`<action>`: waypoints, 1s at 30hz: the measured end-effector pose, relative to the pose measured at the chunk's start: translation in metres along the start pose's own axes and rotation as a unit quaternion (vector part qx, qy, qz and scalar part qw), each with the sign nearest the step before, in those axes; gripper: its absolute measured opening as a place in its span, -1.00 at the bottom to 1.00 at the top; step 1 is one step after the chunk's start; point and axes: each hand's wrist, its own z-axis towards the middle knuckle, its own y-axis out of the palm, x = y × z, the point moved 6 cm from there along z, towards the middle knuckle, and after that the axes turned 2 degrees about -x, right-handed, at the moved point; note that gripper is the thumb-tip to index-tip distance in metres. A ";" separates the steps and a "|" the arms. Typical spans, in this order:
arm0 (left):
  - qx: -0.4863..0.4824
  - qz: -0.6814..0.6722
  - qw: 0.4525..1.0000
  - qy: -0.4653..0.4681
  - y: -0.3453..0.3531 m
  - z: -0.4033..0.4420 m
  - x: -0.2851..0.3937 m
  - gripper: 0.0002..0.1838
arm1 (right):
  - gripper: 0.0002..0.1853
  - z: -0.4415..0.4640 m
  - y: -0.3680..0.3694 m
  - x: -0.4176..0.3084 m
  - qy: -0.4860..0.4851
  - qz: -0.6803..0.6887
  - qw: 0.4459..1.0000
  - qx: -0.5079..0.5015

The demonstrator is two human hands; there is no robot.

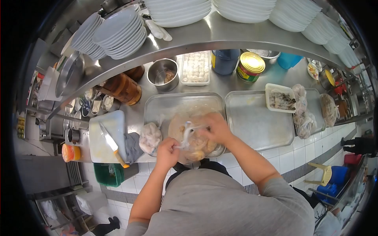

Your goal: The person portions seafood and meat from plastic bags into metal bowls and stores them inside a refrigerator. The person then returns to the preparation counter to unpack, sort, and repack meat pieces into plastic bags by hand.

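Observation:
In front of my body is a clear plastic bag [197,142] with pale yellowish food pieces inside, of a kind I cannot make out. It lies partly over a metal tray [155,103]. My left hand [168,151] is closed on the near left side of the bag's gathered plastic. On the other side, my right hand [216,126] pinches the plastic, its fingers slightly blurred. A white twisted strip of the bag stretches between both hands. Left of it sits another knotted bag [151,137] with pale contents, next to a grey cloth [134,146].
A knife [110,141] lies on a white cutting board [103,129] at left. A second metal tray [256,122] holds a white tub [280,98] at right. Above hangs a steel shelf [183,37] with stacked plates. A green bin [107,175] stands below the counter.

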 end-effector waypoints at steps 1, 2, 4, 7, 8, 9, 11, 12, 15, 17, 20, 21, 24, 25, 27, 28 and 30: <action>0.013 -0.096 0.995 -0.017 -0.002 -0.003 -0.009 -0.90 | -0.74 -0.005 0.002 -0.023 -0.156 -0.066 0.985 -0.011; 0.013 -0.097 0.995 -0.017 -0.006 -0.007 -0.020 -0.90 | -0.75 -0.014 0.005 -0.044 -0.308 -0.131 0.942 -0.022; 0.019 -0.378 0.918 -0.121 -0.011 -0.020 -0.058 -0.89 | -0.69 -0.003 0.011 -0.010 -0.210 -0.163 0.961 -0.071; 0.193 -0.343 0.883 -0.254 -0.027 -0.051 -0.098 -0.88 | -0.53 -0.005 -0.003 0.058 -0.033 -0.060 0.997 -0.036; 0.194 -0.341 0.883 -0.258 -0.026 -0.058 -0.091 -0.88 | -0.44 -0.012 -0.013 0.077 0.052 0.074 0.995 0.046; 0.200 -0.189 0.947 -0.167 -0.030 -0.055 -0.062 -0.87 | -0.44 -0.015 -0.022 0.057 0.052 0.074 0.995 0.045; 0.202 -0.032 0.977 -0.067 -0.020 -0.051 -0.026 -0.84 | -0.38 -0.024 -0.035 -0.006 0.059 -0.011 0.992 -0.110; 0.099 0.092 0.991 0.006 -0.001 -0.046 -0.007 -0.81 | -0.38 -0.036 -0.025 0.002 0.057 -0.014 0.992 -0.108; -0.045 0.217 0.968 0.116 0.031 -0.039 0.005 -0.75 | -0.38 -0.055 0.007 0.025 -0.106 -0.240 0.964 -0.051; -0.086 0.220 0.959 0.157 0.048 -0.040 -0.006 -0.71 | -0.53 -0.054 0.007 0.034 -0.115 -0.197 0.973 0.016; -0.115 0.222 0.948 0.196 0.065 -0.053 -0.024 -0.71 | -0.63 -0.058 0.012 0.069 0.037 -0.036 0.996 -0.072; -0.085 0.182 0.963 0.177 0.060 -0.051 -0.024 -0.71 | -0.63 -0.061 0.009 0.075 0.036 -0.038 0.996 -0.068; -0.027 0.126 0.981 0.146 0.039 -0.051 -0.018 -0.75 | -0.68 -0.072 -0.001 0.067 -0.109 -0.120 0.986 -0.024; 0.005 0.113 0.985 0.132 0.026 -0.051 -0.013 -0.77 | -0.72 -0.072 -0.006 0.068 -0.087 -0.098 0.991 0.004; 0.066 0.080 0.988 0.115 0.000 -0.043 -0.003 -0.80 | -0.76 -0.061 -0.018 0.054 -0.065 -0.073 0.995 0.033; 0.127 0.046 0.986 0.097 -0.017 -0.036 -0.001 -0.82 | -0.79 -0.051 -0.032 0.043 -0.055 -0.056 0.994 0.071; 0.195 0.049 0.975 0.099 -0.040 -0.015 0.004 -0.89 | -0.83 -0.025 -0.048 0.020 -0.044 -0.038 0.992 0.109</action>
